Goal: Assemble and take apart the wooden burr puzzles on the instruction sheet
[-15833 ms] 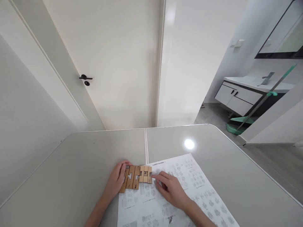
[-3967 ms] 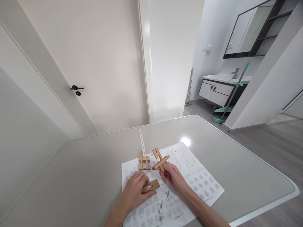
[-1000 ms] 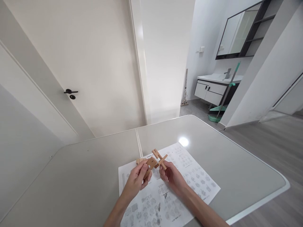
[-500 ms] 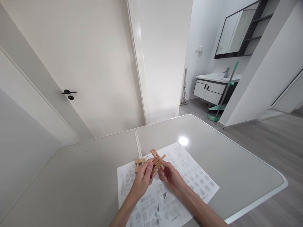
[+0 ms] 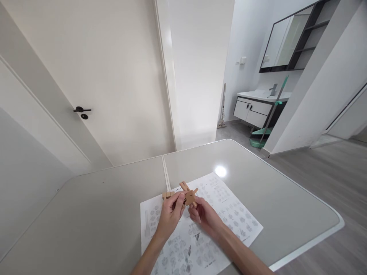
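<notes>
Between my two hands is a small wooden interlocking puzzle point(image 5: 190, 197), made of light-brown notched pieces that cross at angles. My left hand point(image 5: 171, 214) pinches its left side between thumb and fingers. On the other side my right hand point(image 5: 205, 214) is closed around the lower right end of a piece. The puzzle is held above a printed sheet point(image 5: 226, 244) covered with small grey diagrams. Just behind my left hand, several wooden blocks point(image 5: 168, 195) sit at the sheet's upper edge, partly hidden by that hand.
The sheet lies on a grey table point(image 5: 86, 217) with a pale rim and a seam. Beyond it stand a white door point(image 5: 123, 76) with a black handle point(image 5: 82, 110), a washbasin cabinet point(image 5: 252, 110), a mop point(image 5: 223, 107) and a green dustpan point(image 5: 258, 143).
The puzzle has turned slightly between my fingers, its flat face showing more toward me. My left hand has shifted a little and covers more of the wooden blocks behind it.
</notes>
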`<state>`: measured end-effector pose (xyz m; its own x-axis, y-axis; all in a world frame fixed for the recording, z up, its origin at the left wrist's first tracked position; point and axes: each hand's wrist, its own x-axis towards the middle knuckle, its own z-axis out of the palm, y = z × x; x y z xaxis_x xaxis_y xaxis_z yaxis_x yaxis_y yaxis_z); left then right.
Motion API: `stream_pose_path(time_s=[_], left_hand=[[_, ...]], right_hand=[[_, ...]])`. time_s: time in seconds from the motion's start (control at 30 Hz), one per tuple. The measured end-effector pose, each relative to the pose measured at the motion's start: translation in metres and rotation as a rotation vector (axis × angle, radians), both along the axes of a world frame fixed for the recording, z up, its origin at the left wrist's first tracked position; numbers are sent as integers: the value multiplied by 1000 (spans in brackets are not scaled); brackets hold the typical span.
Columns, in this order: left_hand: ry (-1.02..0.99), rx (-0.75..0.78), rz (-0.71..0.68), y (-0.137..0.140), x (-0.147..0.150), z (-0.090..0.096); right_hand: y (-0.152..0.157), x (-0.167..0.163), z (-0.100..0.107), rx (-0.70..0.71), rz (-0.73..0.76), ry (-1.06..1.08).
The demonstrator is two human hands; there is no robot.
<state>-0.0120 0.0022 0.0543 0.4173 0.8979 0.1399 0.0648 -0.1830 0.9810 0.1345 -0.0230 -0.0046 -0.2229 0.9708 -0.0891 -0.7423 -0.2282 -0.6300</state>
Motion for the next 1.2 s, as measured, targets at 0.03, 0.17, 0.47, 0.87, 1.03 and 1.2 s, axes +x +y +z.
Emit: stream_pose_path(time_s=[0.03,0.17,0.47,0.87,1.03,1.2], left_hand=[[7,27,17,0,0,-1],[102,206,124,-1,-1,-7],[60,65,49,-1,-3,-11],[-129,-29,84,-12,-10,-25],[-132,-10,113,-9,-11,-25],[-135,-26,108,-9,-11,-24]], right_hand=[[-1,0,1,3,6,0],[-3,-1,2,12,15,-21],[-3,0,-2,55,51,3],[-12,1,12,168,201,24],[-13,3,13,167,251,-14],[-15,3,12,184,297,-14]])
